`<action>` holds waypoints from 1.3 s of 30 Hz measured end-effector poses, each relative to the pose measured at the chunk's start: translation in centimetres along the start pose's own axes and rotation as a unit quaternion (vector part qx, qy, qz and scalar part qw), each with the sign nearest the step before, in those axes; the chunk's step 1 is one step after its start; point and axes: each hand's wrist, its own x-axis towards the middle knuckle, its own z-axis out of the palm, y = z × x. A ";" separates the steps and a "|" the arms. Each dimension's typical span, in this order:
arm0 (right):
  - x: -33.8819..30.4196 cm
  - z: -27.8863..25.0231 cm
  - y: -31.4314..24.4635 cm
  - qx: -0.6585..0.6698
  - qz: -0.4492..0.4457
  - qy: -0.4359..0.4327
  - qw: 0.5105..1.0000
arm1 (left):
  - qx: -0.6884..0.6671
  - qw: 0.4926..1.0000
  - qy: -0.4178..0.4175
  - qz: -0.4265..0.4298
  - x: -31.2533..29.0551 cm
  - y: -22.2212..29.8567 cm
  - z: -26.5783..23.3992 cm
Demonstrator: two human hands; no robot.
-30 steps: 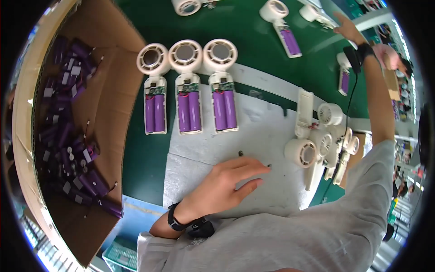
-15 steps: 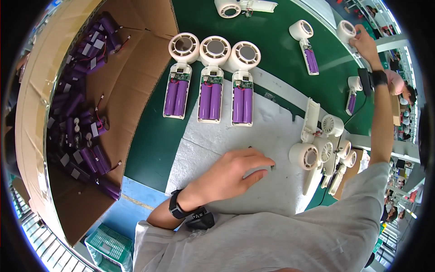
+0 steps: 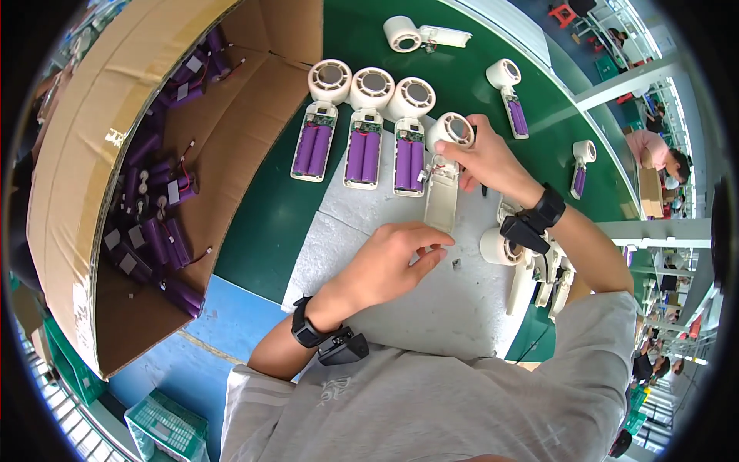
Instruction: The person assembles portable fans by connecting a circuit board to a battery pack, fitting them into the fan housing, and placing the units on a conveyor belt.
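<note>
A white handheld fan (image 3: 441, 204) with an open, battery-less handle is in my right hand (image 3: 499, 160), gripped around its round head. Loose thin wires stick out where head and handle meet. My left hand (image 3: 385, 263) rests low over the grey-white foam mat (image 3: 400, 319), thumb and fingers apart, with nothing in it. Its fingertips are just below the lower end of that handle. Beyond it, three fans (image 3: 363, 154) stand in a row, each with two purple battery cells and a green circuit board in its open handle.
On the left stands a cardboard box (image 3: 254, 100) of purple battery packs (image 3: 165, 239). More fan parts (image 3: 523, 281) are piled by my right forearm. Two battery-fitted fans (image 3: 514, 115) and one with an open handle (image 3: 443, 37) lie on the green table (image 3: 262, 254).
My right hand has come from the far right edge to the middle, bringing a fan over the mat. My left hand stays nearly in place. The view has shifted slightly.
</note>
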 end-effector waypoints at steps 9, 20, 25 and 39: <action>16.0 -9.0 -2.5 -0.283 -0.359 0.120 0.881 | 0.047 0.994 0.089 -0.040 -0.8 0.6 -0.9; 16.0 -14.7 4.3 -0.525 -0.259 0.143 0.798 | 0.526 0.716 0.432 -0.157 -4.3 -0.9 -14.4; -5.9 -11.6 2.1 0.049 -0.101 0.087 0.990 | 0.539 0.671 0.385 -0.335 -7.4 -3.4 -20.0; -23.2 9.0 7.3 0.184 -0.029 0.073 0.980 | 0.112 0.899 0.424 -0.002 -5.5 6.5 -8.8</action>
